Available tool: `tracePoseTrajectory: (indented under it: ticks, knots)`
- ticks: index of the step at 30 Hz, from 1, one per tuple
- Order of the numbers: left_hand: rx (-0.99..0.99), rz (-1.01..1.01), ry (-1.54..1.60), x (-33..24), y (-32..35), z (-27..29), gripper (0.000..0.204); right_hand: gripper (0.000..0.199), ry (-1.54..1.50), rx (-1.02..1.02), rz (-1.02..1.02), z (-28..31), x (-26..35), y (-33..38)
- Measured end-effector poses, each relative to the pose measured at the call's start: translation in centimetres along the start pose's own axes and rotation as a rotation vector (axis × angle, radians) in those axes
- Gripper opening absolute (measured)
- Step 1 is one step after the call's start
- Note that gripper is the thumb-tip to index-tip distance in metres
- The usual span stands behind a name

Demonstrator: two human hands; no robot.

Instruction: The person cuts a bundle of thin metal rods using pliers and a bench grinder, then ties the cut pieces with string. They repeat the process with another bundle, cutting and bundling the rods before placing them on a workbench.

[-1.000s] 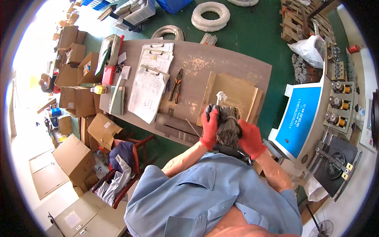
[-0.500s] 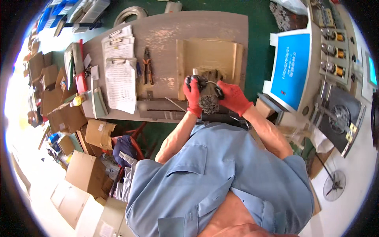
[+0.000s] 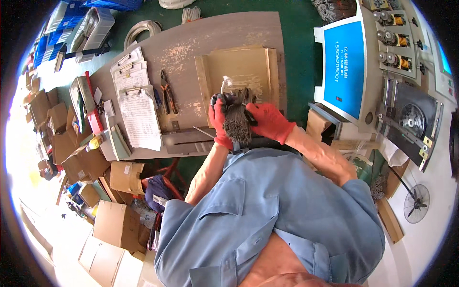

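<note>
A: ok so what's that thing in the middle?

B: Chunky bundle [image 3: 237,125] of thin grey strands, packed tight, kinda brush-like, shaggy end toward 6 o'clock. Upper end looks darker and is partly hidden by fingers tbh.

A: Where's it at?

B: Right between the hands, at 3 o'clock from the left hand [image 3: 219,117] and 9 o'clock from the right hand [image 3: 268,119]. Both are in red gloves with black fingertips.

A: Grip?

B: Left's curled round its upper left side, right's closed in on the other, so both are holding it. Can't tell if the table [image 3: 191,36] supports it.

A: Anything nearby?

B: Shallow wooden tray [image 3: 273,71] at 12, white tuft [image 3: 226,81] at 11, orange-and-black pliers [image 3: 167,93] around 10.
</note>
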State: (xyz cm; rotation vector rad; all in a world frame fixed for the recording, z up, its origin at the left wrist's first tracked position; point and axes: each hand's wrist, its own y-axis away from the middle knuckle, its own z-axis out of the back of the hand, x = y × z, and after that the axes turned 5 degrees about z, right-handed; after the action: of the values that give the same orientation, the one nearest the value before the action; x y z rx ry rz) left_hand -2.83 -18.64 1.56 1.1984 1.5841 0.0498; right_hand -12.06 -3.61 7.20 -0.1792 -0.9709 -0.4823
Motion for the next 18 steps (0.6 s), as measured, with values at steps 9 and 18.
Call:
tracePoseTrajectory:
  ticks: [9, 18]
  knots:
    - [-0.079, -0.083, -0.041, -0.5, 0.6, -1.6, 0.019, 0.044, -0.101, -0.128, -0.125, -1.5, -1.1, 0.8]
    - [0.06, 0.145, -0.37, -1.2, -1.3, 1.3, 0.017, 0.067, -0.045, -0.171, -0.211, -3.4, -1.5, 2.6]
